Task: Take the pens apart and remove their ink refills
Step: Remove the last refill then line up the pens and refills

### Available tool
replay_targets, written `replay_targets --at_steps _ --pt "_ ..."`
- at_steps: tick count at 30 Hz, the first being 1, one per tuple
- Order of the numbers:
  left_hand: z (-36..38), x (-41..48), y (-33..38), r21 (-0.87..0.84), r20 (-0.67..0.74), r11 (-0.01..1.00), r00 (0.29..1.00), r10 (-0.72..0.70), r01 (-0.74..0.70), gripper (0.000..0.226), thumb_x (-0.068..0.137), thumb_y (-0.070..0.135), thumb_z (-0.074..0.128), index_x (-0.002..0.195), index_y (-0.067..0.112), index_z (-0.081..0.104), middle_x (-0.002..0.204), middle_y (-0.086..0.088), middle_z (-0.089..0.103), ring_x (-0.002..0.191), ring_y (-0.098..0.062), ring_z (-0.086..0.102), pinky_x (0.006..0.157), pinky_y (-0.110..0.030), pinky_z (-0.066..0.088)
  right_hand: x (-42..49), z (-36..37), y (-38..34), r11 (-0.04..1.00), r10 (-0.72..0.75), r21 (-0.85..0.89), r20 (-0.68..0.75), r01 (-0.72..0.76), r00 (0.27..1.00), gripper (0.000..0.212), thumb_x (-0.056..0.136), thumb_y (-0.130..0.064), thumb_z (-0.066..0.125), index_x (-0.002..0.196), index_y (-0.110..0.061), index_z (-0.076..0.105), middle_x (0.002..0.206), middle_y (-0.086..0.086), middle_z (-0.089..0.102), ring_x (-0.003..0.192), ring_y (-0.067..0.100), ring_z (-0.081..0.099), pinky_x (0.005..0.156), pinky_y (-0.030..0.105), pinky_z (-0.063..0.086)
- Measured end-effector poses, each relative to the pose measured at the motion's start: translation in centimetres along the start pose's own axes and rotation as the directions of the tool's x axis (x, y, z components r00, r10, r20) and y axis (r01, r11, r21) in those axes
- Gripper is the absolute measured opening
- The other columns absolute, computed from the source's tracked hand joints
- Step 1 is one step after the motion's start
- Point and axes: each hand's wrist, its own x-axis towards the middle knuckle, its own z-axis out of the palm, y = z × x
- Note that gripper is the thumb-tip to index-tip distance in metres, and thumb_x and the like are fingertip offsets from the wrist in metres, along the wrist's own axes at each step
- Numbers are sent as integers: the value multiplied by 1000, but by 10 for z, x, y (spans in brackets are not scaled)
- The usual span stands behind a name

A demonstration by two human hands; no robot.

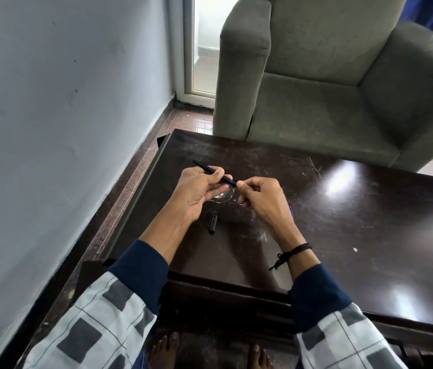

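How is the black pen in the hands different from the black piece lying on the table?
The pen is long and thin; the cap-like piece is short and stubby. The pen is held above the table, by the left hand and right hand; the piece lies loose between the wrists. Both are black.

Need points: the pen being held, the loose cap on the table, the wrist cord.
pen (211, 170), head view, bare barrel between the two hands' grips
cap (212, 221), head view, middle of its body, lying on the table
wrist cord (296, 249), head view, band across the right wrist
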Motion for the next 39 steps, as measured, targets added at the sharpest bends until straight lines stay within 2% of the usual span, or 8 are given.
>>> replay_targets --at_steps 5,8,13,18,23,28,34,39 --pt "-3 1 1 -1 4 1000 1000 7 -7 5 96 1 63 96 1 68 88 -17 78 89 -27 77 73 -30 63 0 -1 -1 998 -61 -4 -30 61 998 9 88 -26 82 89 -22 74 69 -4 72 56 -1 62 58 17 50" --pt "-2 1 0 0 9 1000 1000 6 -6 4 96 1 64 96 2 68 89 -17 78 89 -27 77 73 -31 63 1 0 1 999 -38 1 -30 38 999 11 94 -25 76 84 -21 74 67 -2 74 56 0 62 58 19 50" --pt "-2 2 -1 -6 6 1000 1000 9 -9 4 95 0 64 97 1 68 90 -18 77 89 -27 77 74 -31 63 -1 0 0 1000 -20 -15 -17 20 1000 23 97 -41 69 84 -23 75 68 -4 75 55 -1 62 53 14 47" --pt "-3 3 -2 -1 11 1000 1000 16 -16 5 95 0 63 94 2 68 88 -17 78 89 -27 77 73 -30 63 0 -1 1 997 -64 -49 -39 62 997 6 89 -27 81 87 -26 75 72 -3 74 59 0 63 57 18 51" --pt "-2 5 -4 7 17 1000 1000 11 -11 4 95 1 64 96 1 68 90 -17 78 89 -27 77 74 -31 63 -1 0 1 999 -17 -40 -26 16 1000 18 97 -34 70 82 -25 75 64 -7 72 54 -2 59 51 15 44" --pt "-4 6 -4 -1 17 1000 1000 13 -13 3 95 2 65 94 3 68 89 -17 78 89 -27 77 73 -30 62 -1 -2 -1 996 -77 -50 -30 75 997 8 90 -27 80 90 -26 73 71 -2 74 57 -1 62 55 15 49" --pt "-4 6 -5 14 15 1000 1000 14 -14 3 95 2 65 95 2 68 91 -17 78 91 -28 77 77 -33 63 -1 0 0 998 -22 -54 -9 21 1000 13 98 -30 70 86 -25 74 65 -6 72 55 -3 60 52 15 44" --pt "-5 5 -2 7 10 1000 1000 19 -19 4 95 1 64 94 3 68 87 -16 78 88 -26 77 73 -30 62 -2 -2 -3 994 -90 -72 -23 88 996 8 89 -26 81 92 -22 75 72 -3 72 55 -5 60 53 11 45"
